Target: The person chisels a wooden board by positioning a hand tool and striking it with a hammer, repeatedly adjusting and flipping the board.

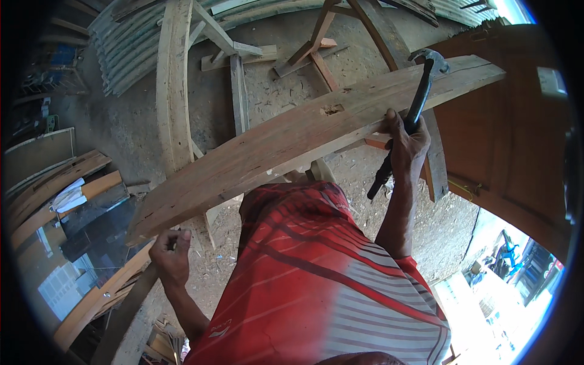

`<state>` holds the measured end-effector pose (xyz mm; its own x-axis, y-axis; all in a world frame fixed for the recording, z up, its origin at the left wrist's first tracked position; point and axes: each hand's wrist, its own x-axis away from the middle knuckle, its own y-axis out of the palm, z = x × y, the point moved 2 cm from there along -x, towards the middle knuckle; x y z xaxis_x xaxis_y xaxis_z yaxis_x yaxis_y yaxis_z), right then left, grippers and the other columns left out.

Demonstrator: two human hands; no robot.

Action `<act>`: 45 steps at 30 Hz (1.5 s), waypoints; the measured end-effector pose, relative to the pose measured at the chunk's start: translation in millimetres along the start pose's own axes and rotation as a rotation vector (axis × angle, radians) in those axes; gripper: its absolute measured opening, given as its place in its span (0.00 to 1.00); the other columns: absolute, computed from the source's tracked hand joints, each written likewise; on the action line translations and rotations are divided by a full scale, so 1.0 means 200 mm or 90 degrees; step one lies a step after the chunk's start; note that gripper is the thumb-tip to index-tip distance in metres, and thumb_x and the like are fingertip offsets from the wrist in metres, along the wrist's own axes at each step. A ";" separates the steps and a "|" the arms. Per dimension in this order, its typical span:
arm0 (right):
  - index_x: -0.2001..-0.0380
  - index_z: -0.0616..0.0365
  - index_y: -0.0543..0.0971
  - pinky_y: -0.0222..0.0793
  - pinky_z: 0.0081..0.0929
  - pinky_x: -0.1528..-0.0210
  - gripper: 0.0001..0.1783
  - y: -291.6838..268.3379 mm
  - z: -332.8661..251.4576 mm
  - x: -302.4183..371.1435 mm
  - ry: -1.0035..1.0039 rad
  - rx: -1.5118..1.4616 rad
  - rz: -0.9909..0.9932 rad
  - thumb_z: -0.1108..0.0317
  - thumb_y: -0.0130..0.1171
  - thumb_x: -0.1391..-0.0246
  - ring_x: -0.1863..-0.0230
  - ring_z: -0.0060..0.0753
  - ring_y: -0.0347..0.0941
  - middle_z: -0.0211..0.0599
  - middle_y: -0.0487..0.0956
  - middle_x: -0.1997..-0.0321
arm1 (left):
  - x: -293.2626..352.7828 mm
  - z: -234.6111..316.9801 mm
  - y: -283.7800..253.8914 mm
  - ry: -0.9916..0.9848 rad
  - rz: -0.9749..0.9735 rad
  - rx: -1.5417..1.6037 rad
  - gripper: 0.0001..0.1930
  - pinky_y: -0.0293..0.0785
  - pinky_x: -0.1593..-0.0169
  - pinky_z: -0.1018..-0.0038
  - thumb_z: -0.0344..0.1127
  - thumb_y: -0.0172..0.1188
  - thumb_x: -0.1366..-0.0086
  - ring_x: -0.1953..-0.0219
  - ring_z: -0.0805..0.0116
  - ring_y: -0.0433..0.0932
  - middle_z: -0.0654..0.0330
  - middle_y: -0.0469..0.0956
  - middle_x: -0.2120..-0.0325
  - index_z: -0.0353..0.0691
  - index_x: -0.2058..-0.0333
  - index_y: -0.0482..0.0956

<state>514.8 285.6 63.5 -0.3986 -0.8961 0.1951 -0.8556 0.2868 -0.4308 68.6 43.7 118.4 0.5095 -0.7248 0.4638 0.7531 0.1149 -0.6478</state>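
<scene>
The right hand [406,143] is wrapped tight around the black handle of a claw hammer [413,115], whose steel head lies over the far end of a long wooden plank [292,143]. The left hand [171,255] curls its fingers at the plank's near end, at its lower corner; it seems to grip the edge, though the wood hides the contact.

Below the plank, the ground [286,91] is bare earth strewn with chips and sawdust. Beyond the plank stand a pale curved board [173,79] and a rough timber trestle [316,48]. Right of the plank a large brown door panel [505,134] stands on edge.

The plank runs slantwise in front of the person's red striped shirt [310,274]. It is reddish-brown, rough-sawn, with a small chipped knot hole near its middle.
</scene>
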 end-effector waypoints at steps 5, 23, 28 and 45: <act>0.67 0.59 0.78 0.65 0.17 0.77 0.16 0.08 -0.06 -0.03 -0.095 -0.039 0.023 0.58 0.70 0.40 0.76 0.16 0.76 0.30 0.82 0.76 | -0.09 0.37 0.09 0.323 0.203 -0.382 0.24 0.79 0.53 0.63 0.33 0.74 0.44 0.55 0.53 0.82 0.52 0.81 0.54 0.40 0.48 0.79; 0.72 0.57 0.78 0.59 0.17 0.83 0.20 0.31 0.24 0.39 -0.113 -0.017 -0.050 0.51 0.66 0.38 0.82 0.17 0.66 0.28 0.74 0.80 | -1.26 0.48 0.04 0.118 -0.147 -0.498 0.35 0.74 0.41 0.51 0.61 0.67 0.40 0.44 0.50 0.78 0.47 0.81 0.50 0.31 0.49 0.80; 0.69 0.59 0.76 0.59 0.20 0.83 0.20 0.42 0.33 0.45 -0.142 0.023 -0.083 0.53 0.62 0.35 0.84 0.18 0.67 0.31 0.75 0.82 | -1.36 0.31 0.12 0.232 -0.099 -0.364 0.36 0.79 0.47 0.53 0.62 0.70 0.43 0.53 0.49 0.84 0.44 0.83 0.56 0.31 0.52 0.82; 0.72 0.61 0.73 0.66 0.32 0.76 0.18 1.05 0.24 0.98 -0.095 0.363 -0.512 0.57 0.65 0.41 0.81 0.26 0.71 0.34 0.73 0.83 | -0.57 -1.01 -0.36 -0.114 0.442 0.075 0.33 0.78 0.52 0.61 0.64 0.52 0.30 0.55 0.56 0.83 0.48 0.84 0.61 0.34 0.50 0.79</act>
<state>273.1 154.5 -30.5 0.3082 -0.7971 0.5192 -0.5509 -0.5946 -0.5857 -127.7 -20.2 -10.3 0.9390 -0.3370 0.0683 0.2665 0.5877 -0.7639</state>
